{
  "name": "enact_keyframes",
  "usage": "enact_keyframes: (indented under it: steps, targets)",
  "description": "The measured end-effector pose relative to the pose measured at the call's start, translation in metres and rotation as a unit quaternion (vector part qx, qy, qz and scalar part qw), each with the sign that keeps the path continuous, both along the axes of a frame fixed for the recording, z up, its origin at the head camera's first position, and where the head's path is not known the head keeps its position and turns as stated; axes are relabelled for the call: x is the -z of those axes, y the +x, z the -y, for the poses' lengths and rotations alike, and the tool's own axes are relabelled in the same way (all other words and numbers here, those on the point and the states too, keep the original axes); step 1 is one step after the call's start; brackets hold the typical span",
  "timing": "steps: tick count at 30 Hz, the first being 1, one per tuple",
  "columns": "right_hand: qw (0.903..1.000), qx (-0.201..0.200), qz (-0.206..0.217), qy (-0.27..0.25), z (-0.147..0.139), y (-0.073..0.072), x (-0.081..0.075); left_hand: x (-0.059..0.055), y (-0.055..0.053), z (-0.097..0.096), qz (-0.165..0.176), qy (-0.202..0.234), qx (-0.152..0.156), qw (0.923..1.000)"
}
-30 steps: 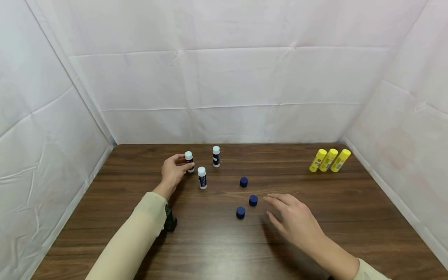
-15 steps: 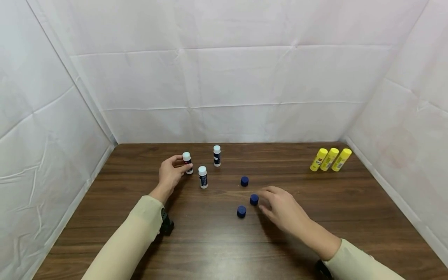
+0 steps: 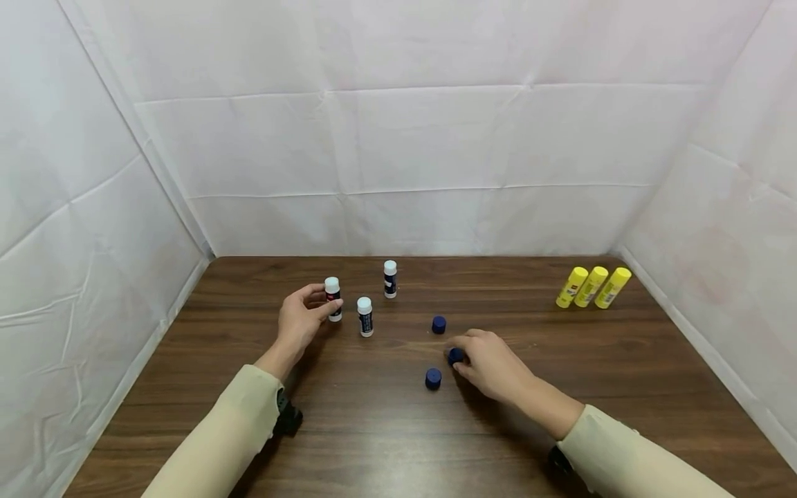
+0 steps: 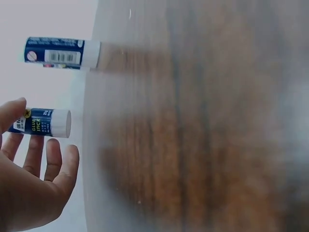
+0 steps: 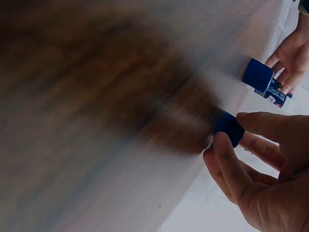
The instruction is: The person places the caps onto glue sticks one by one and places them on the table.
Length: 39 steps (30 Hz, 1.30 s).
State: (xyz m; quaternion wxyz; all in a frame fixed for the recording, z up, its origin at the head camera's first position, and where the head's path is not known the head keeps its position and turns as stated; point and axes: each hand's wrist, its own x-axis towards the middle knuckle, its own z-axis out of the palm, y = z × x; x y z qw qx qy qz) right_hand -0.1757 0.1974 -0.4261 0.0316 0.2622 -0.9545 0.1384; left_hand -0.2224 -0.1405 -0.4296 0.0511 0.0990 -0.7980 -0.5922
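Beyond and to the right of your right hand, three yellow tubes are standing side by side on the worktop; white sheeting is rising farther beyond.

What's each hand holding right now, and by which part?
The left hand holds a glue stick by its dark blue labelled middle; the right hand pinches a blue cap by its side.

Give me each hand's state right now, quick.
Left hand: holding a glue stick.
Right hand: pinching a blue cap.
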Motion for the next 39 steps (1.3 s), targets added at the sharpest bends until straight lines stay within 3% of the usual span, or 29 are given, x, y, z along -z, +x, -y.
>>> enact_keyframes:
  steps: [14, 25, 32, 39]
  targets:
    - [0.9996, 0.023, 0.016, 0.002, 0.009, -0.005, 0.000, -0.015, 0.032, -0.008, -0.010, 0.044, 0.020, 0.9988]
    - [0.9996, 0.027, 0.012, 0.001, 0.008, -0.004, -0.002, -0.021, 0.052, -0.013, -0.026, 0.082, 0.012, 0.9962]
    - [0.9990, 0.037, -0.005, -0.023, 0.004, -0.001, -0.007, -0.023, 0.058, -0.013, -0.047, 0.046, 0.006, 0.9978]
    - [0.9952, 0.049, -0.003, -0.085, 0.001, 0.005, -0.018, -0.024, 0.064, -0.014, -0.054, 0.016, 0.012, 0.9983]
